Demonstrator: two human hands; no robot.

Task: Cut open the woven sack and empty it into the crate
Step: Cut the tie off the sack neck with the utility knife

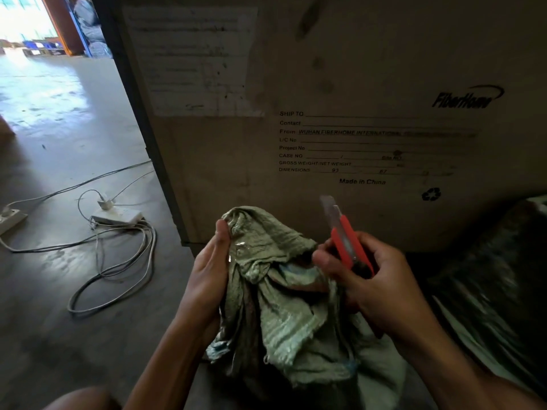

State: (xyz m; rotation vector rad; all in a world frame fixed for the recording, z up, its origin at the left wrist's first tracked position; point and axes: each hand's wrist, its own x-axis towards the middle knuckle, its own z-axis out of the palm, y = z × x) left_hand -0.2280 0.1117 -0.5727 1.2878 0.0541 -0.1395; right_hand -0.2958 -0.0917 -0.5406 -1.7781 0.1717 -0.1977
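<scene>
Upright, the box cutter (344,235) points up-left in the right hand (373,279).

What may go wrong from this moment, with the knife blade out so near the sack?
1. The knife in the right hand has its blade extended; a slip may cut the left hand, which holds the bunched sack.
2. The fabric is crumpled, so the blade may snag and jerk.
</scene>
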